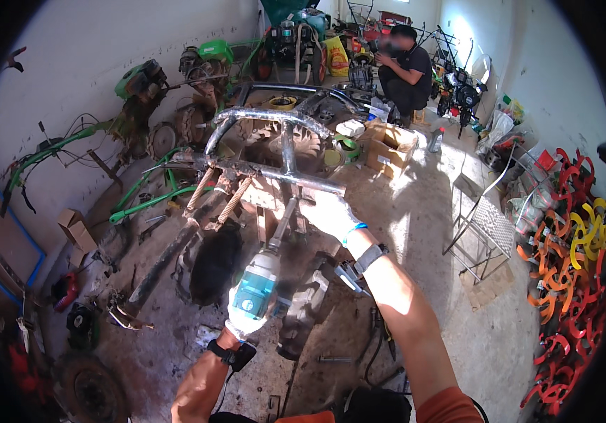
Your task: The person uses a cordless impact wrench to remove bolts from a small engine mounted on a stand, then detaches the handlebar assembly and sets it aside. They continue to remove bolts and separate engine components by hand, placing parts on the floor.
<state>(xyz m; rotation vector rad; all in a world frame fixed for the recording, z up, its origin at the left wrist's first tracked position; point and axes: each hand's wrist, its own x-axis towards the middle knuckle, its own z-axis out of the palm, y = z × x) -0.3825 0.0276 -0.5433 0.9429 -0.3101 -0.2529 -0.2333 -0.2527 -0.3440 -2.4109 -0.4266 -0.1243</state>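
Note:
My left hand (246, 319), in a white glove, is closed round a teal impact wrench (253, 290). Its long metal shaft (286, 222) points away from me, up to the underside of a dark tubular metal frame (246, 169). My right hand (329, 215), gloved too, grips the near right end of that frame by a flat plate; its fingertips are partly hidden. Two rusty coil springs (234, 203) hang from the frame left of the shaft. Below the frame, a black lugged tyre (308, 303) stands just right of the wrench.
A co-worker (409, 70) squats at the back right. Green-handled tillers (141, 84) line the left wall. A cardboard box (390, 149) stands beyond the frame. To the right are a metal rack (490, 225) and piled red, orange and yellow curved blades (571, 275). A loose wheel (91, 391) lies lower left.

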